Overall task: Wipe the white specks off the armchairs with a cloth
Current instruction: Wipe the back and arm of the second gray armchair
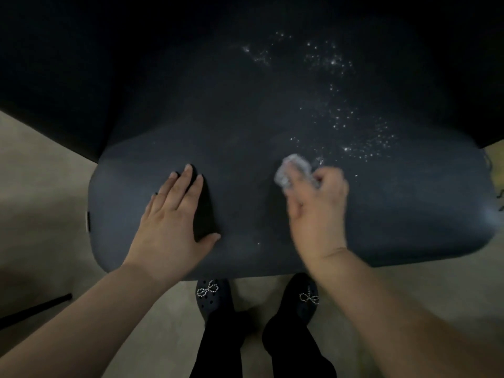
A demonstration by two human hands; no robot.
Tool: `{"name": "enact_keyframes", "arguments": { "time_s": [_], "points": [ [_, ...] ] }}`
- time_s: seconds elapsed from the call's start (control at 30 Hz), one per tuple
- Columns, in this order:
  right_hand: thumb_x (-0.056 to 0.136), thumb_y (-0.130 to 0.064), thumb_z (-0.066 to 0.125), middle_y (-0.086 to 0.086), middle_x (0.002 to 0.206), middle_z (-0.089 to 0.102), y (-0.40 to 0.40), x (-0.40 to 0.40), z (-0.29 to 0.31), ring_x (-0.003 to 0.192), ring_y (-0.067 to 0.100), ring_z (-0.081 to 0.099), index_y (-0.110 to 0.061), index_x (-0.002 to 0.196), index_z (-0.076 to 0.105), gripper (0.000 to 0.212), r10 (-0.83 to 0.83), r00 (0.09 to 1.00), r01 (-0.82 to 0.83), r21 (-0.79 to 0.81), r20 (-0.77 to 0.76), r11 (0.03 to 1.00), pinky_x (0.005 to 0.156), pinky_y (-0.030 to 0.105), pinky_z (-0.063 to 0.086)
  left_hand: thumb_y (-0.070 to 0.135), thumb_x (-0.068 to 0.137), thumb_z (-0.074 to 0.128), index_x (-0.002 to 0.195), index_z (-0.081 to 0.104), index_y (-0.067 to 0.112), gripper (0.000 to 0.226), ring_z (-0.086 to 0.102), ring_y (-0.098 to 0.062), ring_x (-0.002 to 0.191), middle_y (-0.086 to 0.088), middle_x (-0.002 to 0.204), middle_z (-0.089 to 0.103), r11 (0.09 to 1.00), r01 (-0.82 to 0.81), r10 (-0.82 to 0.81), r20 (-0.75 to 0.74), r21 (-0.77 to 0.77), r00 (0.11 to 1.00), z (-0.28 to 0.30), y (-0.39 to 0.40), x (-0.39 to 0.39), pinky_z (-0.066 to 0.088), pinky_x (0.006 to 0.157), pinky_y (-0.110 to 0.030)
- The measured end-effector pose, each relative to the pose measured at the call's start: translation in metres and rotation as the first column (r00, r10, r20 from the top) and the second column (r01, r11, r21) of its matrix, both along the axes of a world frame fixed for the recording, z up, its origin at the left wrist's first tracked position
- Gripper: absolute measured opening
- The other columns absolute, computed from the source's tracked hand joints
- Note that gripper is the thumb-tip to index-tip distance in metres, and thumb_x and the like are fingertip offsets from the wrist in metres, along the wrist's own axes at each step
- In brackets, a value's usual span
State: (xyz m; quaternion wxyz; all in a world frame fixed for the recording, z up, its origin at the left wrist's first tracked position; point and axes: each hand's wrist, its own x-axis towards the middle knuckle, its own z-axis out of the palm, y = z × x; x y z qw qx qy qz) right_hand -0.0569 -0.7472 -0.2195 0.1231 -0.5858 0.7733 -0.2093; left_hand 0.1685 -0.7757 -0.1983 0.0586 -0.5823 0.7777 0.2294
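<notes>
A dark blue-grey armchair seat cushion (245, 148) fills the middle of the view. White specks (354, 132) are scattered over its right half and toward the back. My right hand (319, 211) grips a small pale cloth (293, 170) and holds it against the cushion just below the specks; hand and cloth are blurred. My left hand (174, 214) lies flat on the cushion's left front part, with its fingers straight and spread.
Dark armrests and the backrest (81, 64) rise around the seat. A beige floor (41, 186) shows left and front. My two feet in dark shoes (212, 296) stand at the cushion's front edge. A dark bar (32, 309) lies on the floor at lower left.
</notes>
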Motion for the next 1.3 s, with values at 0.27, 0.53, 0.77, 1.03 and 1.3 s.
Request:
{"name": "enact_keyframes", "arguments": {
  "time_s": [0.27,0.53,0.77,1.03,1.3],
  "points": [
    [0.079,-0.008,0.070,0.017,0.103,0.048,0.017,-0.001,0.000,0.089,0.034,0.045,-0.025,0.127,0.061,0.052,-0.029,0.999,0.030,-0.030,0.031,0.999,0.077,0.049,0.049,0.047,0.070,0.075,0.153,0.015,0.022,0.106,-0.002,-0.013,0.148,0.008,0.161,0.000,1.000,-0.028,0.028,0.010,-0.004,1.000,-0.002,0.000,-0.004,0.013,0.119,-0.043],
    [0.082,-0.019,0.058,0.014,0.098,0.055,0.050,0.056,0.003,0.080,0.032,0.053,-0.028,0.125,0.063,0.044,0.225,0.974,-0.226,0.012,0.029,0.974,0.068,0.041,0.052,0.042,0.072,0.074,0.153,0.013,0.020,0.104,-0.002,-0.014,0.148,0.006,0.162,0.000,1.000,-0.012,0.012,-0.002,0.011,1.000,-0.003,0.000,-0.006,0.010,0.120,-0.044],
    [0.082,-0.008,0.066,0.018,0.106,0.047,0.046,0.029,-0.005,0.093,0.024,0.041,-0.016,0.131,0.058,0.051,-0.239,0.965,0.243,-0.026,0.104,0.970,0.083,0.039,0.045,0.048,0.077,0.068,0.153,0.012,0.022,0.098,-0.005,-0.010,0.147,0.010,0.161,-0.003,0.998,0.055,-0.055,-0.028,0.010,0.998,0.000,-0.007,-0.013,0.012,0.120,-0.041],
    [0.091,-0.038,0.054,0.020,0.113,0.054,0.028,-0.016,-0.008,0.103,0.029,0.044,-0.026,0.120,0.064,0.033,-0.375,0.906,0.379,0.014,0.197,0.925,0.089,0.029,0.034,0.051,0.082,0.062,0.154,0.008,0.024,0.094,-0.009,-0.010,0.147,0.012,0.161,-0.009,0.984,0.174,-0.172,-0.053,0.036,0.984,0.006,-0.035,-0.036,0.009,0.121,-0.038],
    [0.086,-0.040,0.061,-0.003,0.087,0.044,0.009,-0.027,-0.006,0.079,0.012,0.045,-0.043,0.096,0.065,0.012,-0.238,0.965,0.247,-0.089,0.107,0.965,0.067,0.024,0.040,0.053,0.085,0.057,0.154,0.004,0.025,0.091,-0.012,-0.008,0.146,0.014,0.159,-0.012,0.964,0.262,-0.257,-0.090,0.041,0.962,0.013,-0.053,-0.073,0.006,0.121,-0.038]
  ]
}}
